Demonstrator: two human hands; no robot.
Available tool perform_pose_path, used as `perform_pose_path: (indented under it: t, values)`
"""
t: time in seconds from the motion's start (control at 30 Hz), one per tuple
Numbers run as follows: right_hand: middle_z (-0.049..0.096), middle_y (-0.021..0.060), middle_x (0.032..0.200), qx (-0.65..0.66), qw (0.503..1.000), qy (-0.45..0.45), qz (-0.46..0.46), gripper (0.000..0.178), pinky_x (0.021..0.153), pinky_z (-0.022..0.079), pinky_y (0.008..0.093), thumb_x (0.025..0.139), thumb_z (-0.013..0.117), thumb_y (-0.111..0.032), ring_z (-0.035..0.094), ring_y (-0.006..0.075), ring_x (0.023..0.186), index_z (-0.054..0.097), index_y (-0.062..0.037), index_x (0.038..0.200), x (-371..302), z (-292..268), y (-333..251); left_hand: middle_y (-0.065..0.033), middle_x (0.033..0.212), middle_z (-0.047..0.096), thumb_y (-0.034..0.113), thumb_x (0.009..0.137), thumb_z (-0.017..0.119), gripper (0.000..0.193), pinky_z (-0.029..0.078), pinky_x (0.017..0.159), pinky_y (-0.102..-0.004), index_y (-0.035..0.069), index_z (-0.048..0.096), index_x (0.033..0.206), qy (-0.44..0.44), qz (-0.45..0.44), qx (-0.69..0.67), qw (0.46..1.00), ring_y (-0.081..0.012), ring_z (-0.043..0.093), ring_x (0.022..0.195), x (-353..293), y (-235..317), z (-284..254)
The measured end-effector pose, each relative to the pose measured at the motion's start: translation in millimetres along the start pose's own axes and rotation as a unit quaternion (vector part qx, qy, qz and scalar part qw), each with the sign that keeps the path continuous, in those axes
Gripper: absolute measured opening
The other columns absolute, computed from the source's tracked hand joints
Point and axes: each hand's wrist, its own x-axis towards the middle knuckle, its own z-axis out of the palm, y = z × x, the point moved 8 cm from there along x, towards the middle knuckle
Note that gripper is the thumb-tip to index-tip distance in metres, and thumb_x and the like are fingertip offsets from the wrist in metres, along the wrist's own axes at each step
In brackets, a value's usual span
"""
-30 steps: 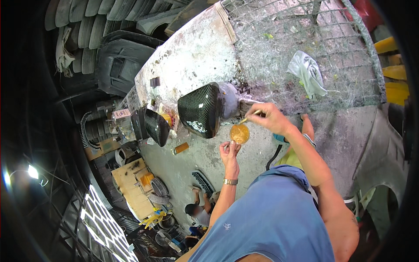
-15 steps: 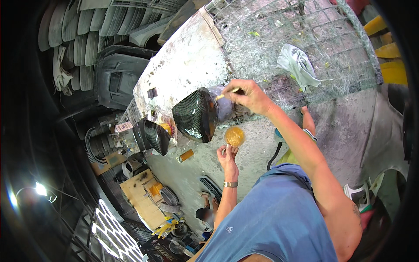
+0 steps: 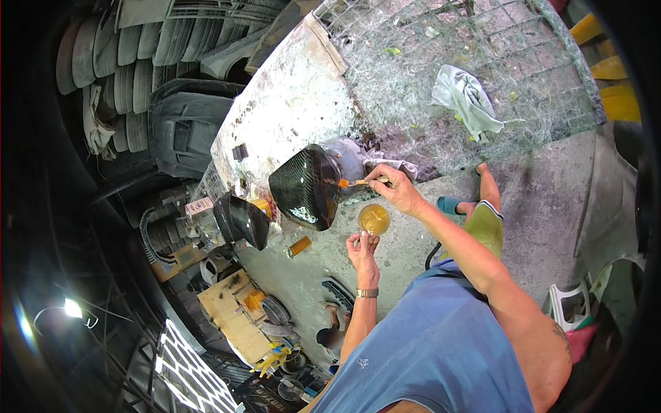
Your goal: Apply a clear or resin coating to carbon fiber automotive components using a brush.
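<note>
A glossy black carbon-weave shell (image 3: 303,187) stands near the table edge, propped beside a pale, plastic-wrapped support (image 3: 348,157). My right hand (image 3: 398,191) pinches a small brush (image 3: 358,182) by its handle. Its amber-wet bristles touch or nearly touch the shell's right edge. Below that, my left hand (image 3: 362,253) grips a clear round cup (image 3: 374,219) from its near side with thumb and fingers. Amber liquid lies in the cup, which is close to the shell's lower right corner.
A second black carbon-weave piece (image 3: 249,219) stands to the left. A grey cloth (image 3: 465,100) lies on the fibre-strewn table (image 3: 406,62). An amber container (image 3: 299,246) shows beyond my left hand. Farther off, a person (image 3: 329,337) is near a wooden board (image 3: 234,313).
My right hand has come down and nearer, bringing the brush from the shell's upper right to the middle of its right edge. The cup stays in my left hand, almost unmoved.
</note>
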Motion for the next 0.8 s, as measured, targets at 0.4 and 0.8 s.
perform_pose_path:
  t: [0.4,0.8]
  values:
    - [0.059,0.0004,0.08,0.092,0.994,-0.011,-0.056,0.012,0.069,0.046,0.0265,0.089,0.058,-0.009,0.056,0.0094,0.077,0.061,-0.0035,0.099,53.9,-20.8,-87.7,-0.0076,0.092,0.062,0.019,0.09,0.064,0.027,0.053,0.08,-0.0316,0.009,0.043,0.102,0.005,-0.014,0.021,1.0,-0.0145,0.062,0.082,0.1,-4.4,0.5]
    - [0.057,-0.0003,0.07,0.22,0.968,0.068,0.102,0.01,0.05,0.042,0.0221,0.09,0.058,-0.011,0.051,0.0054,0.058,0.059,-0.0021,0.094,11.9,2.0,21.5,-0.0089,0.099,0.061,0.024,0.093,0.061,0.028,0.052,0.086,-0.0347,0.009,0.04,0.105,-0.008,-0.013,0.043,0.999,-0.0177,0.063,0.089,6.5,-3.2,1.7]
